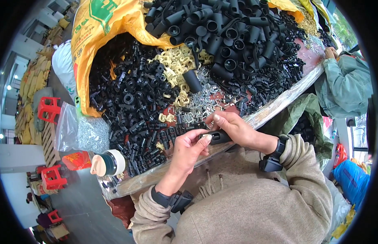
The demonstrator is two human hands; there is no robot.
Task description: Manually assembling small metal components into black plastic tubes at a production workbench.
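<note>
Close to the table's near edge, a short black plastic tube (219,138) with an oblong slot is held between both hands. My left hand (189,149) pinches its left end between thumb and fingers. Wrapped over its right end is my right hand (234,129), fingers closed. Just beyond the hands lie small silver metal clips (197,106) and cream plastic pieces (171,67). Black ring-shaped parts (130,97) are heaped to the left. Loose black cylinders (233,44) with straps are piled at the far side.
A yellow woven sack (83,61) spills parts at the left. Beside it sit a clear bag of small metal pieces (92,133) and a lidded cup (111,162). A wrapped table edge (288,99) runs diagonally. Another person's sleeve (345,79) is at the right. Red stools (53,177) stand left.
</note>
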